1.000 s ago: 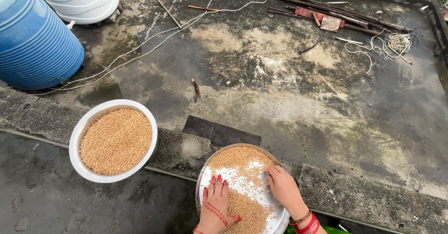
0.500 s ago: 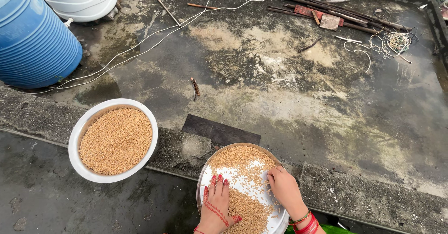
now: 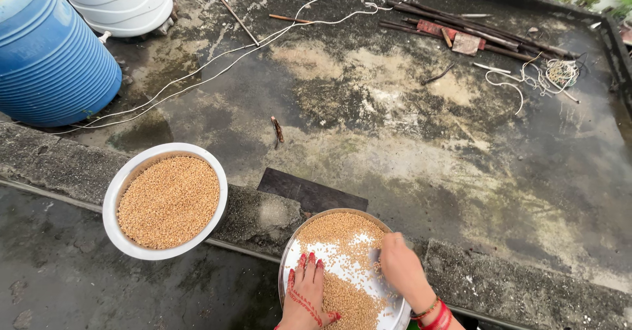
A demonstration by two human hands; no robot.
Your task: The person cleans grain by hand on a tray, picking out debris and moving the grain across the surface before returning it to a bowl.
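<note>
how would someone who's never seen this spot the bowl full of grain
Start at the big ribbed blue barrel at the upper left. Below it, on the raised concrete ledge, sits the white round bowl. Unlike the shiny steel plate to its right, where grain lies thin and both hands rest, it is heaped evenly with grain and nobody touches it.

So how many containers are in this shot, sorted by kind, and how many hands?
Round metal plate of grain: 1
White bowl of grain: 1
Blue barrel: 1
White tank: 1
Hands on the plate, left hand and right hand: 2
Total: 6
</note>
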